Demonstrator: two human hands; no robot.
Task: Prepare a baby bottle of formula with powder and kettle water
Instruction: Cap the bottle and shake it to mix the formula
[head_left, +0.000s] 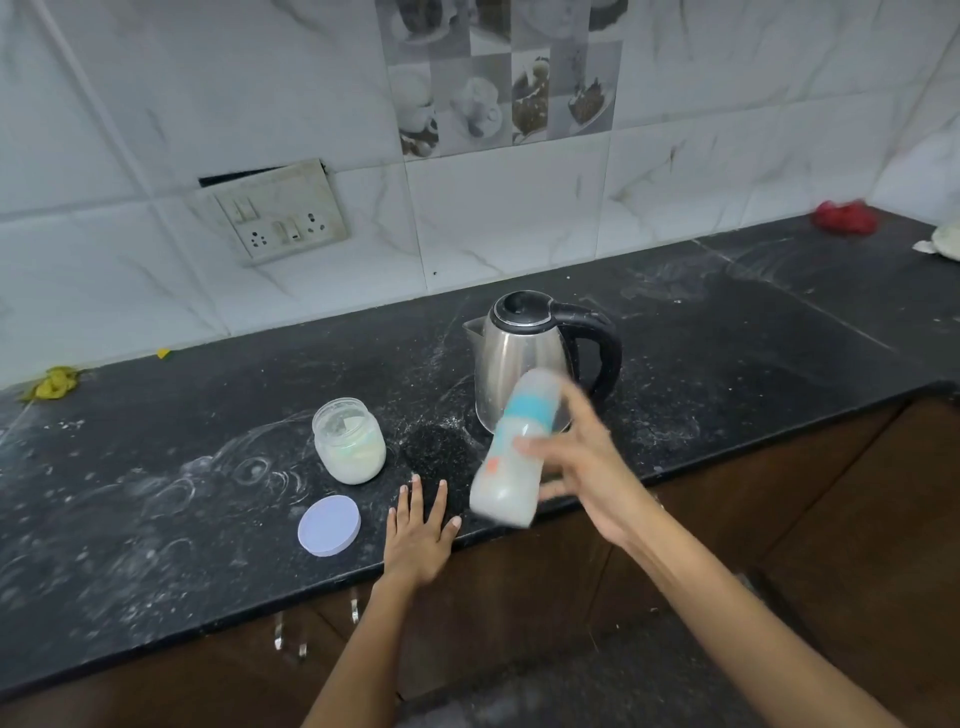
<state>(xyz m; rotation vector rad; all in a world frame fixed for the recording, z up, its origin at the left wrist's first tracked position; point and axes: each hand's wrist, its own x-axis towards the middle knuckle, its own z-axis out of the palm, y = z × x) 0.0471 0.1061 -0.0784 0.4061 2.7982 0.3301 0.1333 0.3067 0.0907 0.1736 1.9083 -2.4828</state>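
Right hand (582, 462) grips the capped bottle (511, 457), tilted and blurred, over the counter (156, 509) edge before the kettle (524, 358). Left hand (418, 535) rests flat, fingers spread. Risks: loose cap leaking; bottle slipping; open jar (349, 440) knocked, lid (329, 525) off.
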